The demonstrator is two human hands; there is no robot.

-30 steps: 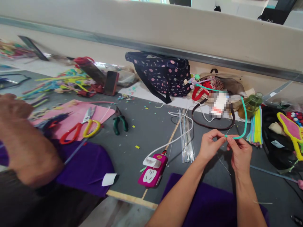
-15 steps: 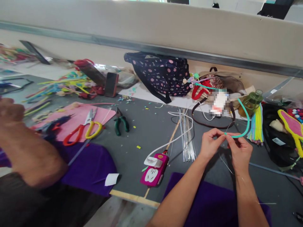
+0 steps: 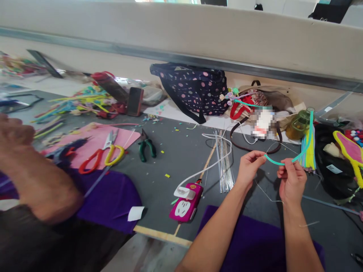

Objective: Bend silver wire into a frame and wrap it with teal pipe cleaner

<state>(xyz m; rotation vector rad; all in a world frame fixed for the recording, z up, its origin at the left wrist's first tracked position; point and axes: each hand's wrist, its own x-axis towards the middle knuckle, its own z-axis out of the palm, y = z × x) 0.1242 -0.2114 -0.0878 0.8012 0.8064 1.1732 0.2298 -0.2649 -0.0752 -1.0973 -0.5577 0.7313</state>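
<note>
Green bottle (image 3: 295, 129) at three o'clock, contents unclear; dotted bag (image 3: 195, 90), twelve. Grey tabletop (image 3: 153, 177) littered, pale partition (image 3: 170, 34) behind. Turquoise stem (image 3: 274, 162), just past three: left hand (image 3: 249, 168) pinches one end, right hand (image 3: 292, 179) grips its middle.

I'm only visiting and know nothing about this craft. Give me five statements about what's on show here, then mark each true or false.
1. The left hand and right hand both hold the turquoise pipe cleaner. True.
2. The pliers have red handles. False: their handles are dark green.
3. The scissors have one red-orange handle and one yellow. True.
4. The white charger lies apart from the magenta socket block. False: the charger is plugged into it.
5. In this view, the green bottle is left of the navy patterned bag. False: it is to the right.
</note>
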